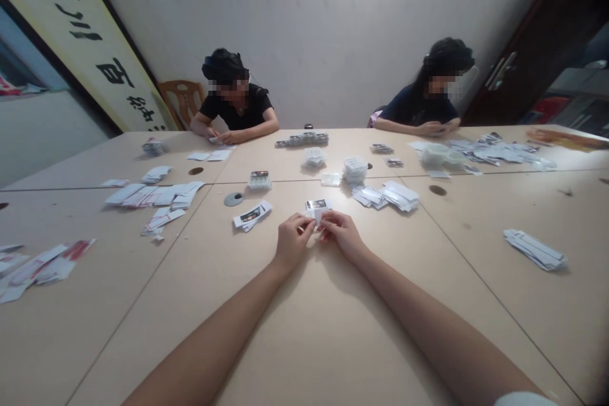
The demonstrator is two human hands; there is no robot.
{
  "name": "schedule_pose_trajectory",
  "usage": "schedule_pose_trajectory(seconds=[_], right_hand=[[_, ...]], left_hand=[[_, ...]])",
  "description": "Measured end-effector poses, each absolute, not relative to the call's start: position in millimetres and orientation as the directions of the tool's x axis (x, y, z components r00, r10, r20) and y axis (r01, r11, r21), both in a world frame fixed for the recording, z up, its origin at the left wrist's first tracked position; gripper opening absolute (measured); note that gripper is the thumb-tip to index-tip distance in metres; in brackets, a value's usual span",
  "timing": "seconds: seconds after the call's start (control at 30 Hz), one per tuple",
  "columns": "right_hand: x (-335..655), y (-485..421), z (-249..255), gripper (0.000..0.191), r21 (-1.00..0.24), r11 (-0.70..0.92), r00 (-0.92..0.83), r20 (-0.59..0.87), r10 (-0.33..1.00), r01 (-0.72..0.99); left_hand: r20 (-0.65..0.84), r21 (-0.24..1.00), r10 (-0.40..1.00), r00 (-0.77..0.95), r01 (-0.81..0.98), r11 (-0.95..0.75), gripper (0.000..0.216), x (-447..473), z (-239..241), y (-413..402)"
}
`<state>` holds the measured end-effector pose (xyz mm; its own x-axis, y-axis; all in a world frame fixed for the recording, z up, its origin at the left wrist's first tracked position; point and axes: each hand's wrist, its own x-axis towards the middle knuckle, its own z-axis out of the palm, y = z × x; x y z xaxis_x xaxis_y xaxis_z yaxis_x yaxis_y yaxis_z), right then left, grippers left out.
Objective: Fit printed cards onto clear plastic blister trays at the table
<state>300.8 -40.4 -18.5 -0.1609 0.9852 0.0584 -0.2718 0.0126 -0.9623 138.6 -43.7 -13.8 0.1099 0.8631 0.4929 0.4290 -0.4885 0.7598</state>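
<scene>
The left hand (295, 236) and right hand (344, 235) are pinching a small white paper piece (318, 217), which is spanning the gap between their fingers. A white card with dark printing (316, 204) is showing just beyond.

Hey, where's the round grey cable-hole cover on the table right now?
In the head view, the grey cable-hole cover lies left of centre, just beyond the printed paper strips and forward-left of your left hand.

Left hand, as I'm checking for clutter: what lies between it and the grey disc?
A few overlapping cards lie between the left hand and the grey disc, as the head view shows.
</scene>
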Motion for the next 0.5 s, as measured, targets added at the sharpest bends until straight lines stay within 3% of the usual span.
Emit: schedule_pose_trajectory(seconds=[0.5], right_hand=[[299.7, -39.7, -20.6, 0.032, -0.957, 0.015, -0.138, 0.058, 0.989, -0.29]], left_hand=[[0.491, 0.775, 0.869, 0.063, 0.425, -0.468, 0.017, 141.1, -10.4, -44.9]])
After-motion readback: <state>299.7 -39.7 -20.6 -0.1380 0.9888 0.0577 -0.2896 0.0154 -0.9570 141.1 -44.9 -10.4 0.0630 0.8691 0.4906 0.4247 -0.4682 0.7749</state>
